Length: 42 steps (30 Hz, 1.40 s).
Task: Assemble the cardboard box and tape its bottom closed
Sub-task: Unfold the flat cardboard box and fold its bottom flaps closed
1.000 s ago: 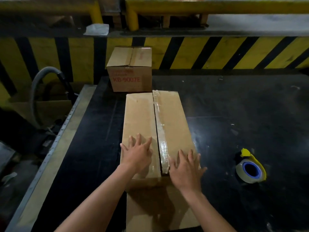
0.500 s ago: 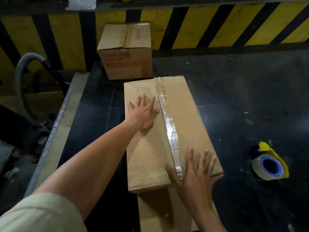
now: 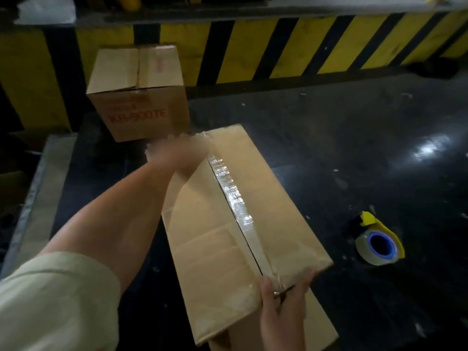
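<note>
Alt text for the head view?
A long brown cardboard box with a clear-taped seam; blurred left hand at its far end, right hand pressing its near end. A blue-cored clear tape roll lies to its right.

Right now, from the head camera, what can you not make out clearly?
Head view:
Left hand at the long brown cardboard box's far end: motion blur, fingers unreadable.
Red print on the small brown carton: blurred, partly legible.
Near end of the clear tape strip: under the right hand.
Long box's near side: cut by the bottom edge.
</note>
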Available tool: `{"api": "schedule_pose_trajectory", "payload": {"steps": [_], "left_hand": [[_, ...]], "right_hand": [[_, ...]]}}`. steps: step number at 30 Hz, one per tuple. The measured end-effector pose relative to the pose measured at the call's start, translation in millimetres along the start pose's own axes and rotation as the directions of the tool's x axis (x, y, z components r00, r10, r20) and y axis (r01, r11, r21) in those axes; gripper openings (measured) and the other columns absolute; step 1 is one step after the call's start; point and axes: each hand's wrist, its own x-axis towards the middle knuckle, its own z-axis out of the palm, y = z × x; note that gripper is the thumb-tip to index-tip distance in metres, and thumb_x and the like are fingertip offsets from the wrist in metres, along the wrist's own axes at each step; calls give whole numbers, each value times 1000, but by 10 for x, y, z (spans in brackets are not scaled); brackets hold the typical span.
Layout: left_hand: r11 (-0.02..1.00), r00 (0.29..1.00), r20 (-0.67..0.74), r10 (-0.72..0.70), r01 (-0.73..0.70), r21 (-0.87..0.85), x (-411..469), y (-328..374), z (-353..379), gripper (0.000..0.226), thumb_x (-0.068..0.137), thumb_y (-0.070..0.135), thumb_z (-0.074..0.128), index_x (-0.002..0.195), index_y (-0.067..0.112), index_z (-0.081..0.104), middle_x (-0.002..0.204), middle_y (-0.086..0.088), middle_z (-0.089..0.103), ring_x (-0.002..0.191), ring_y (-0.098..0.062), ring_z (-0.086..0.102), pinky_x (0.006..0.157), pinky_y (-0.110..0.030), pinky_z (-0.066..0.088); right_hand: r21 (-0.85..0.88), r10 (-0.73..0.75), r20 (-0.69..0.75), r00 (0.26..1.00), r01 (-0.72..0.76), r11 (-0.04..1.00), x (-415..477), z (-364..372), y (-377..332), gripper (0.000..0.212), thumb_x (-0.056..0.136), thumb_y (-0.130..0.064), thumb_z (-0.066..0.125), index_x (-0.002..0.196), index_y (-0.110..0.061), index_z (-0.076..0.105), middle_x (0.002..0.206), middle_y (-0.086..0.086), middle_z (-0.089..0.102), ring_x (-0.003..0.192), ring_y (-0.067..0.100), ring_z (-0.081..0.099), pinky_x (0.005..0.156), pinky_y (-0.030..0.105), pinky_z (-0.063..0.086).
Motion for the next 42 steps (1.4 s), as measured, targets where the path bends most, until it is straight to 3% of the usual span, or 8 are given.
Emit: {"api": "schedule_pose_trajectory", "payload": {"steps": [6, 11, 15, 18, 25, 31, 35, 42], "left_hand": [[982, 994, -30, -105, 99, -160, -117, -220, -159, 102, 80, 75, 64, 150, 7, 34, 143, -22, 52, 127, -43, 53, 102, -57, 46], [956, 970, -87, -227, 205, -210, -584, -734, -297, 107, 83, 77, 58, 155, 5, 23, 146, -26, 49, 129, -46, 51, 99, -55, 47], [949, 963, -95, -253, 228, -219, -1142, -1013, -320, 91, 85, 79, 50, 154, 23, 31, 141, -25, 54, 125, -45, 54, 97, -52, 45], [908, 936, -74, -344, 311, -282, -1561, -1158, -201, 93, 82, 84, 48, 153, 27, 33, 141, -26, 52, 125, -47, 53, 103, -53, 45], [698, 822, -29, -569, 464, -545, -2516, -1055, 137, 88, 82, 74, 62, 147, 20, 37, 138, -22, 56, 121, -45, 55, 98, -51, 45], [654, 768, -81, -635, 479, -586, -3038, -639, 364, 82, 88, 66, 61, 153, 21, 36, 137, -21, 58, 109, -40, 59, 77, -40, 43], [648, 781, -23, -624, 500, -575, -3174, -486, 627, 88, 94, 67, 53, 163, 34, 9, 151, -18, 49, 127, -44, 53, 93, -48, 45], [760, 823, -122, -555, 442, -476, -3161, -468, 867, 77, 98, 65, 40, 161, 29, 17, 159, -20, 34, 141, -44, 38, 110, -57, 37]], "right_hand": [[22, -48, 39, 998, 47, 999, 180, -211, -258, 92, 98, -33, 52, 140, -57, -26, 160, -23, 9, 141, 10, 31, 115, 38, 29], [-88, -171, 97, 981, 179, 980, 483, -455, -592, 83, 100, -29, 51, 154, -42, -11, 162, -18, 11, 137, 8, 33, 104, 27, 30], [-77, -250, 84, 965, 256, 964, 690, -588, -835, 69, 97, -26, 54, 154, -37, 18, 140, -23, 39, 114, 0, 39, 93, 26, 33], [-96, -284, 89, 955, 292, 952, 848, -657, -911, 61, 95, -22, 57, 151, -29, 34, 144, -13, 46, 124, 9, 47, 97, 25, 34], [-173, -343, 306, 888, 406, 897, 1212, -752, -1046, 55, 96, -20, 54, 148, -30, 40, 135, -12, 53, 116, 11, 52, 99, 29, 40], [-315, -264, 376, 888, 391, 865, 1589, -713, -1041, 40, 96, -19, 53, 134, -22, 40, 134, 8, 55, 110, 30, 56, 91, 41, 43], [-391, -324, 381, 866, 468, 792, 1634, -827, -879, 47, 98, -21, 51, 145, -22, 43, 141, 10, 54, 124, 33, 53, 99, 42, 42], [-457, -368, 403, 838, 533, 712, 1561, -894, -667, 55, 105, -37, 33, 157, -22, 21, 147, 9, 48, 129, 31, 48, 100, 42, 42]]}}
